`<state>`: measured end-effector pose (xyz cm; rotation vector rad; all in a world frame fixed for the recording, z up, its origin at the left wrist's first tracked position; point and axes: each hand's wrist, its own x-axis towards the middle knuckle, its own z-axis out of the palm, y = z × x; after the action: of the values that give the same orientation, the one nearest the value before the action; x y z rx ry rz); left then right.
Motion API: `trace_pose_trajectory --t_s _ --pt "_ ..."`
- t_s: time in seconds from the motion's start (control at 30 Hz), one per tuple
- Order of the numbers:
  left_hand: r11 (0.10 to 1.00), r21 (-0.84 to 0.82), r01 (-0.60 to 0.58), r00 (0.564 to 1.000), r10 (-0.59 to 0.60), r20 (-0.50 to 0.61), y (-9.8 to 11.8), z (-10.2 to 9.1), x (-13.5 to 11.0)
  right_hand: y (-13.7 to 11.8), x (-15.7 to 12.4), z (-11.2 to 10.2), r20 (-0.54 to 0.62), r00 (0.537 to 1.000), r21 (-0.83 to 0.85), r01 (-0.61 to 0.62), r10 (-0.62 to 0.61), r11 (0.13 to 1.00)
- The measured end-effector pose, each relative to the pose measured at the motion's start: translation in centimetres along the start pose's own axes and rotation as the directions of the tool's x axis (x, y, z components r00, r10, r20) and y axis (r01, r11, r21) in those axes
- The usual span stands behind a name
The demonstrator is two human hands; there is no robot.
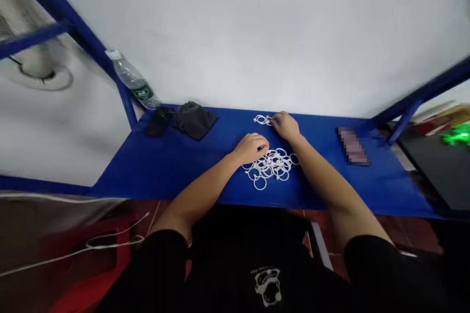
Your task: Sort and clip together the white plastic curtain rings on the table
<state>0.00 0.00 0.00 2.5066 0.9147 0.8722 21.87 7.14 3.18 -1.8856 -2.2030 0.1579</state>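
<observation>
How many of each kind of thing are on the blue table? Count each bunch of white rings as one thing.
White ring bunches: 2
Black cloths: 2
Bottle: 1
Phone: 1
Total: 6

White rings [271, 165] lie on a blue shelf [176, 166] beside black cloth [194, 119].

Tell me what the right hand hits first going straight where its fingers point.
The small cluster of white rings just beyond the right hand; its fingertips may be touching it, contact is unclear.
</observation>
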Motion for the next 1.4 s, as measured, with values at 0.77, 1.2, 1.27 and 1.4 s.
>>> trace_pose_trajectory --t_s 0.77,1.2,1.27,1.4 --pt "0.976 -0.05 0.213 0.924 -0.218 -0.313 -1.3 -0.4 0.2 -1.3 -5.6 1.7 -0.131 0.975 0.739 0.216 -0.179 0.638" --pt "0.967 -0.081 0.241 0.932 -0.254 -0.259 -1.7 -0.4 -0.4 -2.0 -6.7 0.6 -0.275 0.871 0.441 0.491 -0.407 0.751" --pt "0.972 -0.027 0.232 0.942 -0.231 -0.244 -1.7 -0.5 -0.5 -2.2 -6.8 0.6 -0.248 0.872 0.399 0.49 -0.423 0.775" --pt "0.98 0.014 0.201 0.953 -0.192 -0.235 -1.8 -0.6 -0.4 -2.2 -6.7 0.7 -0.218 0.871 0.354 0.492 -0.441 0.795"
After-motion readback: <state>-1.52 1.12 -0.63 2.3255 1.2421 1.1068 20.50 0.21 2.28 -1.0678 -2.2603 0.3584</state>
